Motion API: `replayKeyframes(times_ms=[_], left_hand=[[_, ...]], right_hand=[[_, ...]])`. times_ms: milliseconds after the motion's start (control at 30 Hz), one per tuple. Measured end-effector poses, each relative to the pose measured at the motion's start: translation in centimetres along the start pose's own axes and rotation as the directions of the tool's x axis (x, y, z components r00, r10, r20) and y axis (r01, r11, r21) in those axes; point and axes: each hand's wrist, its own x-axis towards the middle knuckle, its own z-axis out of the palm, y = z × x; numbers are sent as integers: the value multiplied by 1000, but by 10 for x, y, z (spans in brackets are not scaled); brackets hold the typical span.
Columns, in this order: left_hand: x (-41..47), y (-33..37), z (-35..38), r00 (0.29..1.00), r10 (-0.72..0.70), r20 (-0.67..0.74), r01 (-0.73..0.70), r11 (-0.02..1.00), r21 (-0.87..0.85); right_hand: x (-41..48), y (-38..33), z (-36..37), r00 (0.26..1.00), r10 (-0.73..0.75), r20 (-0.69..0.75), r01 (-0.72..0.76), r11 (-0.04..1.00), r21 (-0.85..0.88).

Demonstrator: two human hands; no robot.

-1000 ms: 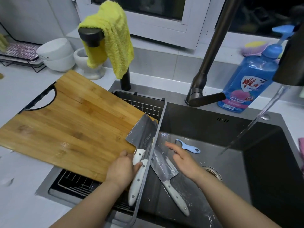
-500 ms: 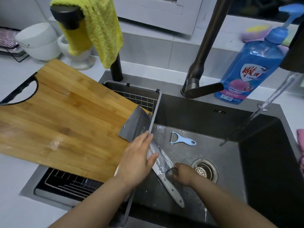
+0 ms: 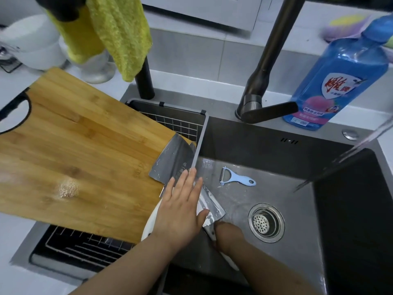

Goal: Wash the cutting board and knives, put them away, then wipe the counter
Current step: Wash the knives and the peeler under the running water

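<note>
Rectangular bamboo cutting board (image 3: 80, 162), stiff and probably heavy, spans the grey wire sink rack (image 3: 180, 122) under a wet steel cleaver (image 3: 172, 165); the left hand (image 3: 180, 209), fingers straight, lies over the white-handled steel knife (image 3: 212, 206) in the dark sink (image 3: 276, 184) (slick, sharp: best taken by its handle), where the right hand (image 3: 228, 235) has its fingers clamped.

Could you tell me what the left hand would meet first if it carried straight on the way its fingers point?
Probably the basket rim, just ahead of the left hand, with the cleaver close beside it; depth is unclear.

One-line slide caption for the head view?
Right hand grips a knife in the sink, left hand open over its blade.
</note>
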Motion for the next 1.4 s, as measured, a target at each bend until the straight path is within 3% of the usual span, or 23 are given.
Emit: replayKeyframes(times_ms=[133,400,567,800,900,1000,1133,1200,1267,1333,1400], left_hand=[[1,1,0,1000,-1,-2,1,1000,-6],[2,4,-9,996,-21,84,19,1000,15],[1,5,-13,990,-13,140,8,999,41],[-4,7,-18,987,7,159,-30,990,140],[-6,10,-20,986,81,149,-105,980,167],[-8,35,-22,985,160,65,-166,980,113],[-14,89,-24,912,393,117,-371,912,-173],[-15,112,-25,895,406,186,-354,899,-257],[-11,116,-15,889,410,203,-354,898,-262],[-4,113,-9,900,431,69,-411,890,-199],[6,103,-11,919,390,60,-383,917,-109]], right_hand=[[2,-4,1,997,54,61,-59,996,70],[-7,11,-19,995,0,104,-21,980,197],[-30,33,-45,998,60,-7,-56,955,291],[-81,59,-62,967,139,-211,-107,981,159],[-106,75,-62,942,171,-290,-122,976,178],[-130,89,-61,917,196,-347,-137,973,187],[-151,103,-56,874,198,-444,-140,977,159],[-160,106,-55,849,192,-492,-121,978,173],[-169,107,-56,819,169,-549,-85,981,175],[-174,110,-57,792,148,-592,-71,986,151],[-176,113,-57,780,138,-610,-67,988,138]])
